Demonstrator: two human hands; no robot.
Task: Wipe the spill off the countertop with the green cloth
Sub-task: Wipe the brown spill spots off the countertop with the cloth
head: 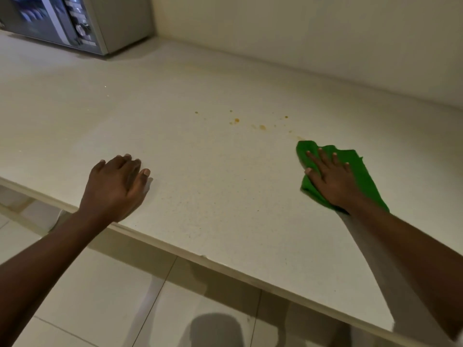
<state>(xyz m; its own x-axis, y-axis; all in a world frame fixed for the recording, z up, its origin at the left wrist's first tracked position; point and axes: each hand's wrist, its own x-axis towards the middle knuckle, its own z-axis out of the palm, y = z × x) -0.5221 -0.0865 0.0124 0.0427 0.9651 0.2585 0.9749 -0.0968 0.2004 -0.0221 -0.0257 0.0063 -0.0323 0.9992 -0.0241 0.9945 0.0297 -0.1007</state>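
R hand (330, 180) spread flat on green cloth (360, 176), spill (261, 126) beyond; L hand (117, 186) loosely curled on countertop (200, 196).

A pale speckled countertop (213, 196) fills most of my view, its front edge running diagonally. A microwave (75, 21) sits on it in the far left corner. Small orange-brown spill (262, 126) spots dot the middle. Just beside them lies the green cloth (360, 176), flat under my right hand (330, 179). My left hand (117, 186) rests palm down near the front edge.
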